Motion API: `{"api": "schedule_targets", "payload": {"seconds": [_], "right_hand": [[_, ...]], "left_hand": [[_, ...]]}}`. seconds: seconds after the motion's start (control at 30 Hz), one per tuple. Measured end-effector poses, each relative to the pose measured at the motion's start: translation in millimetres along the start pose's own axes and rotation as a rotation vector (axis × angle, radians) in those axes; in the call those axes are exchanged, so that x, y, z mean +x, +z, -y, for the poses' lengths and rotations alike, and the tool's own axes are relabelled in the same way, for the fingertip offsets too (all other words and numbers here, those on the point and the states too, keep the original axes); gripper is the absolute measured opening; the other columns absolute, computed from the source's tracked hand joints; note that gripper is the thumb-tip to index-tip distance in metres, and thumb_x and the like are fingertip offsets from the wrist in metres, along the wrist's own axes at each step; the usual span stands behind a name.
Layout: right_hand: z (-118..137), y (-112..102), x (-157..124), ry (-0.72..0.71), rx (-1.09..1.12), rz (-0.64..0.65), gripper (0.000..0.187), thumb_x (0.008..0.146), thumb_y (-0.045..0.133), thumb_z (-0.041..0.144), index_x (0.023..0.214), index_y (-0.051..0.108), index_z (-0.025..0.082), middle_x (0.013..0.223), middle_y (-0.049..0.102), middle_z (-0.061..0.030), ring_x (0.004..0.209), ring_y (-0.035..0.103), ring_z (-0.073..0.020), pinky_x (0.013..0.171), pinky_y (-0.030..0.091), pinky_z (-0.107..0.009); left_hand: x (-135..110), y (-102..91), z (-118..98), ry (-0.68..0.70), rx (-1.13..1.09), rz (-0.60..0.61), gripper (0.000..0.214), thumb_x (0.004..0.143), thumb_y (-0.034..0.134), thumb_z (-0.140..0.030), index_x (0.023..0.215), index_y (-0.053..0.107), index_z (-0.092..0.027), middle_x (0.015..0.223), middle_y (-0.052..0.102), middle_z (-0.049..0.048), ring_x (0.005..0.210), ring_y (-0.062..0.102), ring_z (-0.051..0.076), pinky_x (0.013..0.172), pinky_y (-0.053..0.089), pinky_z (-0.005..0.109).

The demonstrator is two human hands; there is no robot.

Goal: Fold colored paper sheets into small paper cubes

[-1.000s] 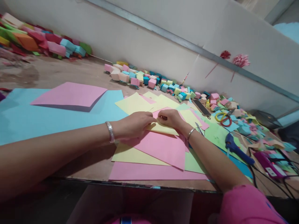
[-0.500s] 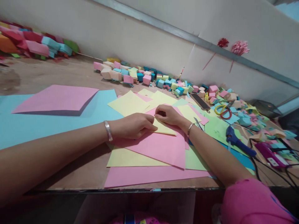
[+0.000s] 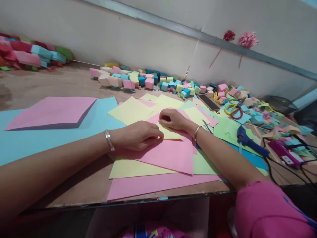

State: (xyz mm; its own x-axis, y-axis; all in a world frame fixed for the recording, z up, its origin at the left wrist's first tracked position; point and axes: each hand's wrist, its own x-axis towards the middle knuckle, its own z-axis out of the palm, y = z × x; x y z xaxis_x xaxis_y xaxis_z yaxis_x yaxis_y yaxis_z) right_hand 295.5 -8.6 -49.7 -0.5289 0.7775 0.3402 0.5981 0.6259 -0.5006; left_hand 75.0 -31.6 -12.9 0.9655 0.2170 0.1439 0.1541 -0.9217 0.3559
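My left hand (image 3: 138, 135) is closed, thumb and fingertips together at the left end of a small yellow paper (image 3: 174, 135). Against the far edge of the same paper, my right hand (image 3: 174, 119) is curled in a pinch. The yellow paper appears folded and lies on a pink sheet (image 3: 173, 157). Beneath that spread a larger yellow sheet (image 3: 138, 167), another pink sheet (image 3: 148, 185) and a green sheet (image 3: 203, 163). My fingers hide part of the yellow paper.
At left, a pink sheet (image 3: 54, 110) lies on a blue sheet (image 3: 94, 132). Small paper boxes (image 3: 148, 82) line the wall. To the right are a phone (image 3: 208, 102), scissors (image 3: 234, 110), a blue glue gun (image 3: 250, 142) and a purple power strip (image 3: 284, 152) with cables.
The view has shifted slightly. My left fingers have shifted a little at the edge of the yellow paper, while my right hand keeps its pinch.
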Motion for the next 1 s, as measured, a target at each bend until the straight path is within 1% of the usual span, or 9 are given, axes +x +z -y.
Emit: {"api": "schedule_targets", "payload": {"seconds": [0.13, 0.27, 0.43, 0.53, 0.63, 0.73, 0.83, 0.93, 1.0], "right_hand": [[1, -2, 0, -0.009, -0.011, 0.004, 0.008, 0.077, 0.05, 0.017, 0.074, 0.057, 0.018, 0.075, 0.06, -0.0006, 0.067, 0.048, -0.0125, 0.064, 0.038, -0.025], [-2, -1, 1, -0.015, -0.013, 0.006, 0.007, 0.077, 0.05, 0.018, 0.075, 0.057, 0.018, 0.076, 0.06, -0.0007, 0.068, 0.049, -0.0125, 0.065, 0.038, -0.025], [-4, 1, 1, -0.007, -0.021, 0.006, 0.007, 0.076, 0.05, 0.017, 0.073, 0.056, 0.018, 0.076, 0.06, -0.0006, 0.067, 0.048, -0.0126, 0.064, 0.037, -0.026], [-5, 1, 1, -0.009, -0.026, -0.004, 0.007, 0.075, 0.05, 0.016, 0.073, 0.055, 0.018, 0.075, 0.059, -0.0005, 0.067, 0.048, -0.0126, 0.063, 0.036, -0.026], [-5, 1, 2, -0.008, -0.027, 0.007, 0.007, 0.074, 0.049, 0.015, 0.072, 0.054, 0.019, 0.075, 0.058, -0.0002, 0.066, 0.047, -0.0124, 0.063, 0.036, -0.025], [-4, 0, 2, -0.001, -0.021, 0.017, 0.007, 0.074, 0.048, 0.015, 0.071, 0.053, 0.019, 0.073, 0.056, 0.0003, 0.066, 0.045, -0.012, 0.062, 0.035, -0.025], [-2, -1, 1, -0.006, -0.006, 0.003, 0.007, 0.074, 0.048, 0.015, 0.069, 0.051, 0.018, 0.07, 0.053, 0.0007, 0.064, 0.043, -0.0116, 0.061, 0.034, -0.025], [-2, -1, 0, -0.022, 0.008, 0.002, 0.007, 0.074, 0.048, 0.014, 0.068, 0.05, 0.018, 0.07, 0.053, 0.0008, 0.065, 0.042, -0.0113, 0.062, 0.033, -0.025], [-2, 0, 0, -0.022, 0.008, -0.003, 0.007, 0.073, 0.048, 0.013, 0.069, 0.05, 0.018, 0.07, 0.054, 0.0008, 0.066, 0.042, -0.0111, 0.063, 0.033, -0.025]], "left_hand": [[5, 2.2, 1, -0.002, 0.027, 0.045, 0.031, 0.091, 0.046, -0.02, 0.112, 0.067, -0.026, 0.076, 0.061, 0.0017, 0.066, 0.053, 0.014, 0.063, 0.035, 0.026], [6, 1.3, 2, 0.007, 0.074, 0.129, 0.032, 0.093, 0.049, -0.027, 0.12, 0.066, -0.026, 0.078, 0.058, 0.0015, 0.067, 0.053, 0.013, 0.063, 0.034, 0.024], [10, 1.9, -1, -0.023, 0.118, 0.149, 0.038, 0.095, 0.046, -0.034, 0.131, 0.059, -0.032, 0.081, 0.058, 0.0, 0.065, 0.051, 0.011, 0.059, 0.03, 0.024], [15, 2.5, -3, -0.054, 0.071, 0.155, 0.035, 0.095, 0.046, -0.033, 0.127, 0.061, -0.035, 0.083, 0.062, -0.0012, 0.065, 0.053, 0.01, 0.059, 0.029, 0.024], [17, 5.7, -4, -0.066, 0.021, 0.139, 0.032, 0.094, 0.049, -0.027, 0.121, 0.064, -0.035, 0.084, 0.067, -0.0025, 0.068, 0.056, 0.01, 0.06, 0.03, 0.024], [13, 12.7, 0, -0.042, 0.09, 0.067, 0.032, 0.093, 0.05, -0.024, 0.119, 0.065, -0.033, 0.083, 0.064, -0.0008, 0.071, 0.055, 0.012, 0.061, 0.031, 0.025], [9, 17.8, 3, -0.031, 0.14, 0.022, 0.031, 0.094, 0.05, -0.028, 0.121, 0.064, -0.032, 0.089, 0.06, 0.0018, 0.076, 0.054, 0.013, 0.064, 0.033, 0.025], [11, 16.6, 0, -0.042, 0.172, 0.057, 0.032, 0.095, 0.047, -0.03, 0.125, 0.059, -0.029, 0.098, 0.059, 0.0036, 0.083, 0.055, 0.015, 0.067, 0.035, 0.026], [14, 13.7, -6, -0.048, 0.209, 0.107, 0.029, 0.096, 0.045, -0.032, 0.121, 0.059, -0.026, 0.099, 0.059, 0.0039, 0.082, 0.054, 0.016, 0.066, 0.035, 0.027]]}}
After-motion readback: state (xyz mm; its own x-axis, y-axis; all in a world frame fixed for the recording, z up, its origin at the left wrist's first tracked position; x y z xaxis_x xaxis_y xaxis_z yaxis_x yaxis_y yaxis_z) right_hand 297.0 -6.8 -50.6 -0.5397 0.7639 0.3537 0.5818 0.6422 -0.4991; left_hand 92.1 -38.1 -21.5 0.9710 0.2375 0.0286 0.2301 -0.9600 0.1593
